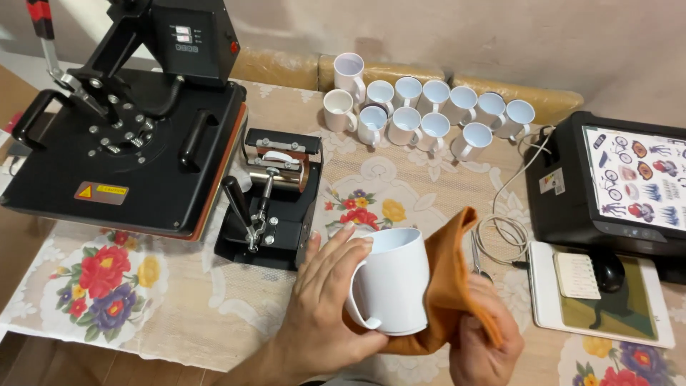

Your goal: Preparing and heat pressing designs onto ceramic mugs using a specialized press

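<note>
My left hand (321,300) grips a plain white mug (396,282) by its side, fingers over the rim and the handle facing me. An orange cloth (451,275) wraps the mug's right side and bottom. My right hand (482,343) holds that cloth from below, pressed against the mug. Both hands are above the near edge of the table (193,300), which has a floral cloth.
A black mug press (271,196) stands just left of my hands, beside a large flat heat press (128,129). Several white mugs (421,114) cluster at the back. On the right are a printer (614,186) with a printed sheet, a coiled cable (504,232), a mouse (609,271) and a pad.
</note>
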